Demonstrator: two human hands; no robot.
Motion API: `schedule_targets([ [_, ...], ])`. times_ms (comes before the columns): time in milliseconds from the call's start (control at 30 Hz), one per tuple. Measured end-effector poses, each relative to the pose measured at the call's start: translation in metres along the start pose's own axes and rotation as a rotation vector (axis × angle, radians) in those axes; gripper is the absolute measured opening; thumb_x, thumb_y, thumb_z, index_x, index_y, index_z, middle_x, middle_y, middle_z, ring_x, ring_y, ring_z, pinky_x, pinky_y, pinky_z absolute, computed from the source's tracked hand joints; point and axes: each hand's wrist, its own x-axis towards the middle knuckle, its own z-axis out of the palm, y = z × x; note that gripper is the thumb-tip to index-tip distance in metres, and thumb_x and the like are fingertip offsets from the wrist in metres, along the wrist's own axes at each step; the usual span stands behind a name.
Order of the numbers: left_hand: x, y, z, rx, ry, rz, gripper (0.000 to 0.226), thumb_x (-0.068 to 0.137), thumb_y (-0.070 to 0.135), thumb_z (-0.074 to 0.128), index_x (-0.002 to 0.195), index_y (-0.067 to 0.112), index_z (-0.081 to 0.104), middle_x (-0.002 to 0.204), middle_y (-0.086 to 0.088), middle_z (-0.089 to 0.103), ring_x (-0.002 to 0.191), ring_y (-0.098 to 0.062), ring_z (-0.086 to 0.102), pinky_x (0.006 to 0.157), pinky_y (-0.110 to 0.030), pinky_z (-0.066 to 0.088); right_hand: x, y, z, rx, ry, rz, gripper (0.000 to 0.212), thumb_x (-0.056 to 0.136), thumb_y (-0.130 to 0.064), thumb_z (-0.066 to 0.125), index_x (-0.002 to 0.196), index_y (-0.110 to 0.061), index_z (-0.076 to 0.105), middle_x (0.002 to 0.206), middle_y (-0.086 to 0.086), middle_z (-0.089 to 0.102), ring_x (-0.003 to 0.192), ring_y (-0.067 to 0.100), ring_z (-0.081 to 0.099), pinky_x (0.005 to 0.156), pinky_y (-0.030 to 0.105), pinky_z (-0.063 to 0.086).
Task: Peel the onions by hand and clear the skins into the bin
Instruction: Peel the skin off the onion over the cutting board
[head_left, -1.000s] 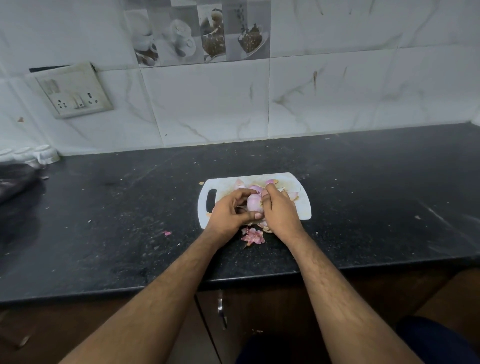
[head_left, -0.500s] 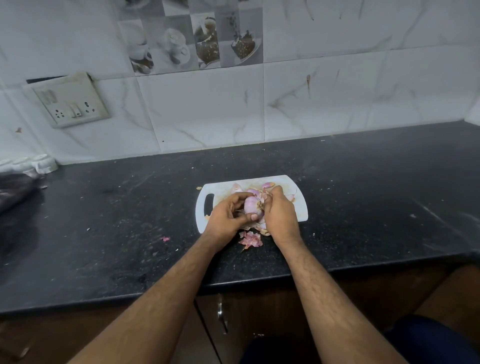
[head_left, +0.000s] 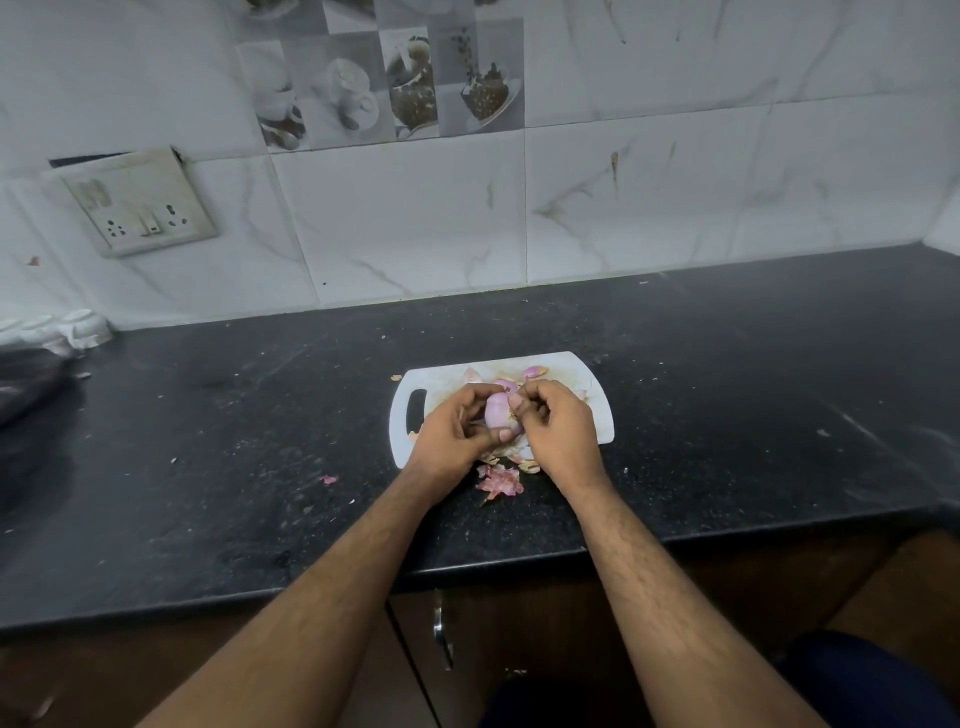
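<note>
Pale pink onion (head_left: 500, 417) sits cupped in the curled fingers of the left hand (head_left: 451, 434) above the white cutting board (head_left: 597, 415), while the right hand (head_left: 558, 431) pinches at its top, loose skins (head_left: 501, 480) lying just below both wrists.

I see dim, flat indoor light, soft glare on the pale wall tiles (head_left: 415, 223), dark bench (head_left: 727, 374) swallowing detail, wide-angle bending at edges, slight softness overall.
</note>
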Motion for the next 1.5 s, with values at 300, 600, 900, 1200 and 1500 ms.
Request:
schedule_targets([
  [300, 0.000, 0.002, 0.000, 0.043, 0.027, -0.019, 0.051, 0.084, 0.021, 0.082, 0.128, 0.021, 0.056, 0.126, -0.003, 0.071, 0.120, -0.019, 0.067, 0.107, -0.046, 0.052, -0.003, -0.001, -0.002, -0.043, -0.021, -0.014, 0.011, 0.102, -0.018, 0.057, 0.100, -0.015, 0.067, 0.095, -0.003, 0.069, 0.089, 0.013, 0.061, 0.075, 0.022, 0.043],
  [600, 0.004, -0.001, -0.003, 0.070, 0.079, -0.010, 0.043, 0.090, 0.005, 0.076, 0.122, 0.014, 0.050, 0.126, -0.006, 0.067, 0.115, -0.015, 0.069, 0.100, -0.039, 0.057, -0.005, -0.006, -0.002, -0.006, -0.015, -0.068, 0.018, 0.100, -0.018, 0.060, 0.116, -0.019, 0.067, 0.115, -0.009, 0.067, 0.096, 0.003, 0.063, 0.087, 0.020, 0.050],
  [900, 0.002, 0.000, -0.001, 0.065, 0.053, -0.001, 0.042, 0.084, 0.013, 0.084, 0.116, 0.015, 0.056, 0.117, -0.003, 0.072, 0.110, -0.016, 0.071, 0.101, -0.040, 0.056, -0.004, -0.004, 0.003, -0.156, 0.011, -0.113, 0.004, 0.097, -0.015, 0.062, 0.093, -0.017, 0.063, 0.093, -0.007, 0.064, 0.090, 0.013, 0.058, 0.080, 0.032, 0.051],
  [1200, 0.001, 0.003, 0.004, 0.259, 0.026, 0.082, 0.044, 0.091, 0.030, 0.073, 0.124, 0.030, 0.045, 0.124, -0.002, 0.071, 0.117, -0.016, 0.067, 0.105, -0.044, 0.053, -0.007, -0.011, 0.002, -0.301, -0.032, -0.079, 0.009, 0.099, -0.009, 0.050, 0.100, -0.012, 0.059, 0.092, 0.000, 0.061, 0.090, 0.022, 0.056, 0.073, 0.034, 0.045],
  [1500, 0.002, 0.004, 0.006, 0.515, 0.008, 0.152, 0.058, 0.098, 0.008, 0.060, 0.153, 0.016, 0.045, 0.151, -0.005, 0.054, 0.143, -0.019, 0.045, 0.122, -0.039, 0.032, -0.010, -0.013, 0.005, -0.616, -0.122, -0.213, 0.012, 0.092, -0.006, 0.045, 0.102, -0.012, 0.048, 0.099, 0.008, 0.055, 0.093, 0.022, 0.041, 0.075, 0.035, 0.035],
])
